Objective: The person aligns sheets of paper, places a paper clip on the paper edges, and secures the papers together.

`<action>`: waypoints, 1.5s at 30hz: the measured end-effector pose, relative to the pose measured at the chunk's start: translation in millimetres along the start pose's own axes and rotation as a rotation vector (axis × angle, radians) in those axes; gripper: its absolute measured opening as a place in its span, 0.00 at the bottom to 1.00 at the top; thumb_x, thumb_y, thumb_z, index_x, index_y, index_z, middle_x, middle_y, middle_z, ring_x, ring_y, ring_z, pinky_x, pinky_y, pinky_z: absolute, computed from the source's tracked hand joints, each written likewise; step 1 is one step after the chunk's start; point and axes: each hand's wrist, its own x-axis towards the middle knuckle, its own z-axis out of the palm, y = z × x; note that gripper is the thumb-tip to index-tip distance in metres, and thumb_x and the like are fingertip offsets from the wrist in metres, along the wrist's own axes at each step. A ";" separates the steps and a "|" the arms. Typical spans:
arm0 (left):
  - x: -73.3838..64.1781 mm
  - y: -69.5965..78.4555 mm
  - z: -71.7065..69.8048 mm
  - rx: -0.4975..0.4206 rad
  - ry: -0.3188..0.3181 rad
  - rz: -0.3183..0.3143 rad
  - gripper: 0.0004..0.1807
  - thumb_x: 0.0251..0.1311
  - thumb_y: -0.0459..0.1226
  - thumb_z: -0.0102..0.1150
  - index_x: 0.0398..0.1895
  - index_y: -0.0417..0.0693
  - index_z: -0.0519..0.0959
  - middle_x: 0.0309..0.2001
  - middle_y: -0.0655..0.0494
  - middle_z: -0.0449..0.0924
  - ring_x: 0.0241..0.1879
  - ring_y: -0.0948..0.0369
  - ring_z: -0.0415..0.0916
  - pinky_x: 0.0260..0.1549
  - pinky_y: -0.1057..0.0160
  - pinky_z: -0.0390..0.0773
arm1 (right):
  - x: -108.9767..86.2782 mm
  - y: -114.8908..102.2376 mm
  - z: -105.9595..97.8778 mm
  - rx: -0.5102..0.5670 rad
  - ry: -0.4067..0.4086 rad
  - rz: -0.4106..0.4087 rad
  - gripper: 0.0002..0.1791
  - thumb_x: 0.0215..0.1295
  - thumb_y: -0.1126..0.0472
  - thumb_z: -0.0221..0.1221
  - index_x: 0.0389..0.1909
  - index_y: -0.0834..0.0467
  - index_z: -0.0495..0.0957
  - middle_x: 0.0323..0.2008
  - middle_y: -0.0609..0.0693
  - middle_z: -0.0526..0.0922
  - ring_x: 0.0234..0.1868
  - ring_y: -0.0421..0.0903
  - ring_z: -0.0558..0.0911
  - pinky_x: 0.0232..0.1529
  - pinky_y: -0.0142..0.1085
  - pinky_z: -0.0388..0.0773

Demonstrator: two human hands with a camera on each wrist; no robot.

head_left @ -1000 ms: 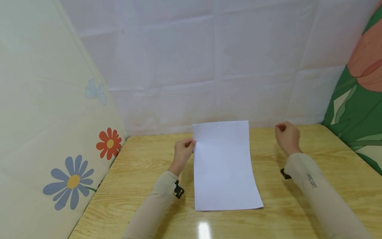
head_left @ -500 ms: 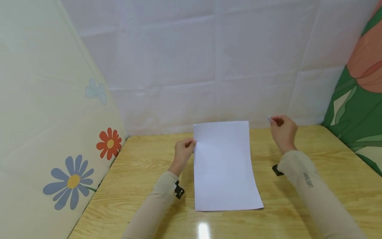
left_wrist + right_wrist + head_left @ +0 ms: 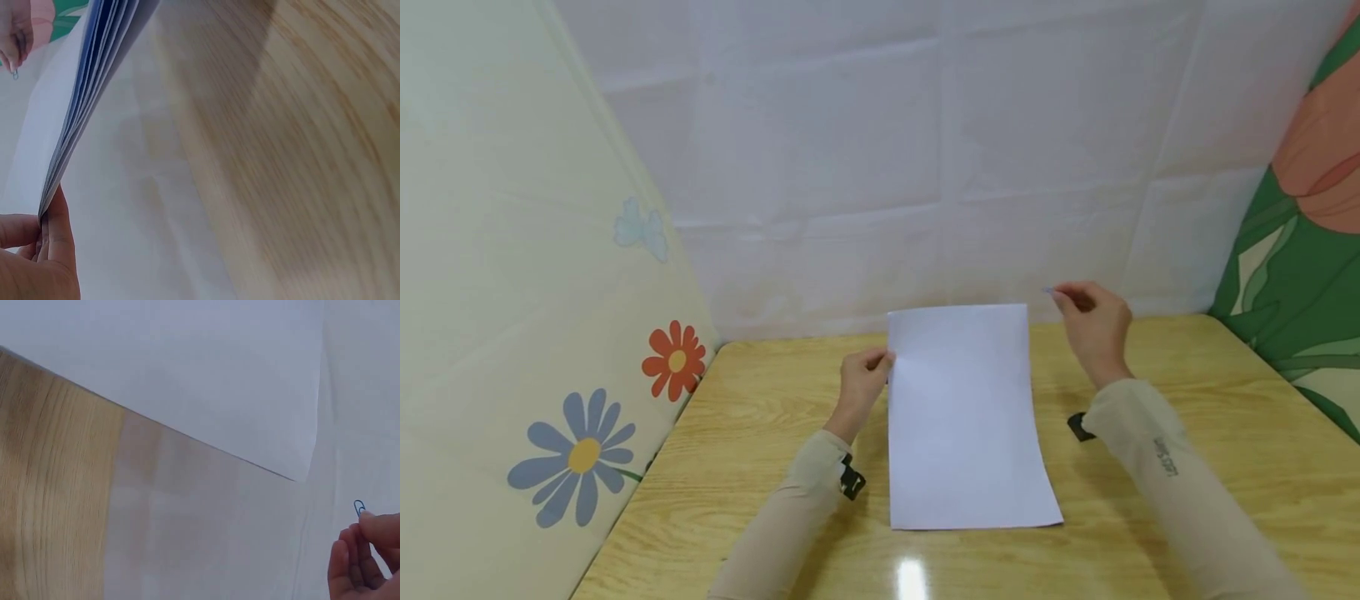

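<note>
The left hand (image 3: 861,385) pinches the left edge of the paper (image 3: 966,417), thumb in front and fingers behind, and holds it tilted up over the table (image 3: 760,425); whether its lower edge rests there I cannot tell. The right hand (image 3: 1099,327) pinches a blue clip (image 3: 359,505) between thumb and fingertip, one looped end poking clear, its other fingers curled in beneath. The clip is beyond the paper's top right corner, near it but not touching. The left wrist view shows several sheets, snug at the pinch but fanned apart further along, so squaring their edges first would likely help: a loose sheet could be missed or creased. If the clip goes onto that stack, its loops are best parted slightly and slid straight on, with the left pinch kept firm; the sheets look floppy and would probably buckle under a push.
</note>
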 end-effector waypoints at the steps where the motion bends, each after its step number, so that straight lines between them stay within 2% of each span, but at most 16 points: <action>1: 0.1 -0.1 0.4 0.001 0.002 0.003 0.11 0.65 0.33 0.58 0.45 0.36 0.84 0.33 0.47 0.83 0.26 0.65 0.72 0.29 0.65 0.78 | -0.8 -1.1 0.6 0.005 -0.006 -0.010 0.10 0.62 0.63 0.64 0.39 0.67 0.84 0.37 0.61 0.84 0.29 0.26 0.74 0.33 0.19 0.70; 12: 0.1 1.4 4.8 0.013 0.013 -0.001 0.11 0.65 0.34 0.58 0.46 0.38 0.83 0.39 0.45 0.84 0.30 0.63 0.76 0.30 0.66 0.78 | -9.0 -19.3 16.8 0.089 -0.102 -0.031 0.10 0.60 0.63 0.66 0.37 0.68 0.83 0.32 0.55 0.84 0.28 0.27 0.76 0.31 0.19 0.72; 19: 0.0 2.9 8.4 -0.009 0.038 0.028 0.10 0.64 0.32 0.59 0.44 0.36 0.84 0.39 0.42 0.84 0.31 0.62 0.77 0.30 0.67 0.79 | -15.8 -27.1 28.6 0.125 -0.166 -0.051 0.09 0.59 0.65 0.66 0.35 0.69 0.82 0.34 0.63 0.84 0.28 0.27 0.76 0.31 0.19 0.73; 26: 1.3 1.0 10.4 -0.008 0.058 0.060 0.09 0.62 0.31 0.60 0.41 0.35 0.85 0.36 0.42 0.85 0.27 0.64 0.75 0.26 0.70 0.77 | -21.7 -33.5 40.7 0.103 -0.193 -0.136 0.07 0.57 0.67 0.67 0.32 0.68 0.83 0.32 0.62 0.85 0.27 0.26 0.75 0.31 0.18 0.72; 30: 1.1 1.0 11.2 -0.009 0.059 0.075 0.09 0.62 0.31 0.60 0.41 0.35 0.85 0.35 0.42 0.85 0.26 0.65 0.74 0.25 0.71 0.75 | -25.6 -39.2 48.0 0.121 -0.215 -0.159 0.06 0.56 0.68 0.67 0.32 0.68 0.83 0.31 0.61 0.85 0.29 0.31 0.77 0.32 0.18 0.72; 38: 1.0 2.1 14.7 -0.001 0.070 0.078 0.09 0.61 0.30 0.61 0.41 0.35 0.85 0.38 0.42 0.85 0.28 0.66 0.74 0.27 0.71 0.75 | -35.4 -54.8 60.7 0.152 -0.242 -0.191 0.05 0.54 0.70 0.68 0.31 0.68 0.84 0.32 0.60 0.85 0.34 0.51 0.82 0.34 0.18 0.71; 45: 0.3 4.1 17.3 0.004 0.076 0.072 0.08 0.61 0.30 0.61 0.41 0.36 0.85 0.37 0.42 0.85 0.27 0.67 0.73 0.27 0.71 0.76 | -40.1 -62.7 72.7 0.187 -0.248 -0.248 0.04 0.52 0.71 0.69 0.29 0.68 0.84 0.30 0.61 0.85 0.33 0.55 0.83 0.36 0.18 0.72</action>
